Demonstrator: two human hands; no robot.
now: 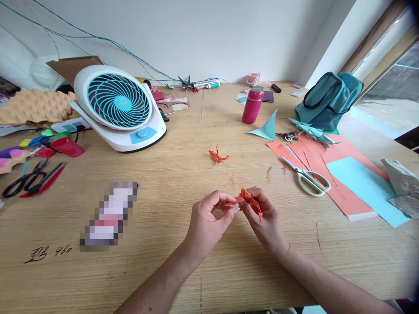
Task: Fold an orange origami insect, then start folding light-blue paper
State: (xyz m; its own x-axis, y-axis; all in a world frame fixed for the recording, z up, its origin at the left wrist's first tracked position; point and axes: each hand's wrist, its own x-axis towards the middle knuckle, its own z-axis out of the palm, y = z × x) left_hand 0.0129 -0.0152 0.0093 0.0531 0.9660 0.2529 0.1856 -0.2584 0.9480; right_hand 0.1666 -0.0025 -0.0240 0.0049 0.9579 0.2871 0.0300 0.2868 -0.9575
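Observation:
Between my two hands is a small folded piece of orange paper (251, 201) with several pointed arms, like origami. My left hand (211, 218) pinches one of its narrow points between thumb and forefinger. The fingers of my right hand (266, 220) are closed round the paper's body, and another point hangs down over them. Beyond my hands, a second orange folded paper figure (218, 155) with thin curled limbs rests on the wooden table (170, 170).
White scissors (312, 182) lie on orange and blue paper sheets (363, 179) to the right. A fan (122, 107), pink bottle (253, 106), teal bag (329, 100), folded teal paper (266, 127), keys (288, 137) and black-handled scissors (28, 179) stand or lie around. A blurred-out object (109, 216) lies left.

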